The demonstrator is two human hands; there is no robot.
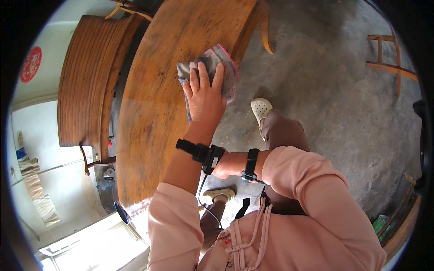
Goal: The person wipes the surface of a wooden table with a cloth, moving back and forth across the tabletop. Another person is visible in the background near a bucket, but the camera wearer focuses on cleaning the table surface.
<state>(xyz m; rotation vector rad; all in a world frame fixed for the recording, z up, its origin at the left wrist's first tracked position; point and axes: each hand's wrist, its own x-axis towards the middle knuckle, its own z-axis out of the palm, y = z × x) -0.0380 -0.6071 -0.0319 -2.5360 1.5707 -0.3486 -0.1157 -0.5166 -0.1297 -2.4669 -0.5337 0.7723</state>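
A checked cloth (229,74) with a frayed pink edge lies bunched on a brown wooden table (152,118), partly over its right edge. On top of the cloth rests my left hand (204,89), palm down with its fingers spread, pressing on it. My right hand (221,171) is below, near the table's edge and mostly hidden behind the left wrist and its strapped device; whether it holds anything cannot be seen. Both wrists wear black straps.
A slatted wooden bench (88,78) stands beyond the table. A curved table leg (266,34) juts over the concrete floor. At the right are a wooden stool or chair frame (390,64) and a green plastic bottle (380,223). A clear bottle (105,184) stands below the bench.
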